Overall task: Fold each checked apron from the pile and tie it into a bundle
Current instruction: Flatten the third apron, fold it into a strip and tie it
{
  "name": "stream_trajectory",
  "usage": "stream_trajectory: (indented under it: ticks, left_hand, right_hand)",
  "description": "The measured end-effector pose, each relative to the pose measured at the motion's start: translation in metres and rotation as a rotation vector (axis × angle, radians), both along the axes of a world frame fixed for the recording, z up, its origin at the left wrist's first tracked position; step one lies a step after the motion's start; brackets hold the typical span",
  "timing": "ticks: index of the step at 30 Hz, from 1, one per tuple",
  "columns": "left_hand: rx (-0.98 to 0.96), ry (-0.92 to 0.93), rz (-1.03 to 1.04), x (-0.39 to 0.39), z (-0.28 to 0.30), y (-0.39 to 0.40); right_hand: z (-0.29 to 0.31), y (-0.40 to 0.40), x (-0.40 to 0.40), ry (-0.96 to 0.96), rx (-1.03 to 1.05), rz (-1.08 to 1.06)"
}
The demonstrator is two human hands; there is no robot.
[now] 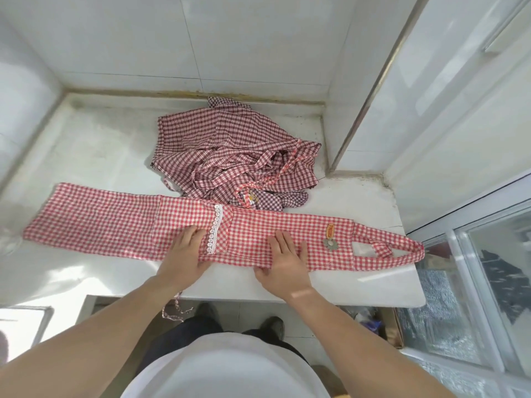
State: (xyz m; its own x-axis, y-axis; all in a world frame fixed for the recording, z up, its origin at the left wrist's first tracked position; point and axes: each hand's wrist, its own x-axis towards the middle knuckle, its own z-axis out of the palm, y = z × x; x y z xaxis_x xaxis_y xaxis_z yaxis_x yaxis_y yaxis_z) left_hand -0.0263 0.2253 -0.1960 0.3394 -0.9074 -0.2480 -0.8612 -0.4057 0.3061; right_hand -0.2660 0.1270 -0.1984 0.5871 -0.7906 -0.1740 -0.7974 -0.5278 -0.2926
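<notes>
**Red-checked apron: long axis left to right**

Head view: red-and-white checked cotton apron [120, 225] folded into long strip, lying crosswise on white stone counter [86, 145]. Left hand [185, 251] and right hand [283, 259] flat, fingers straight, pressing mid-strip. Neck loop [402, 248] nearer right hand. Unfolded checked pile [230, 145] behind.

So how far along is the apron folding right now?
One red checked apron lies folded into a long strip on the counter. The left hand and right hand press flat on it; it isn't bundled or tied yet. The pile behind remains unfolded.
</notes>
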Motion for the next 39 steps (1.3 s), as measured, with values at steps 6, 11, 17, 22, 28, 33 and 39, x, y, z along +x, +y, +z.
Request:
stream_trajectory:
  ticks: [6, 11, 17, 22, 28, 33, 39]
  left_hand:
    - [-0.021, -0.097, -0.061, 0.016, 0.004, -0.008]
    - [-0.042, -0.083, 0.049, 0.053, 0.004, 0.003]
    - [0.017, -0.231, 0.058, 0.115, -0.002, 0.022]
    - [0.070, -0.137, 0.111, 0.173, 0.001, 0.008]
    - [0.294, 0.003, 0.079, 0.227, 0.007, -0.036]
    - [0.229, 0.318, 0.177, 0.235, 0.036, -0.053]
    - [0.084, 0.396, 0.036, 0.236, 0.080, -0.057]
  right_hand:
    - [0.038, -0.001, 0.056, 0.332, 0.064, 0.043]
    - [0.027, 0.009, 0.070, 0.338, 0.111, 0.226]
    - [0.027, 0.018, 0.108, 0.374, 0.146, 0.035]
    - [0.017, 0.016, 0.127, 0.389, 0.161, -0.039]
    - [0.025, -0.022, 0.149, 0.335, 0.269, -0.088]
    - [0.048, -0.049, 0.159, 0.251, 0.429, -0.119]
    - [0.107, -0.075, 0.160, 0.135, 0.393, -0.169]
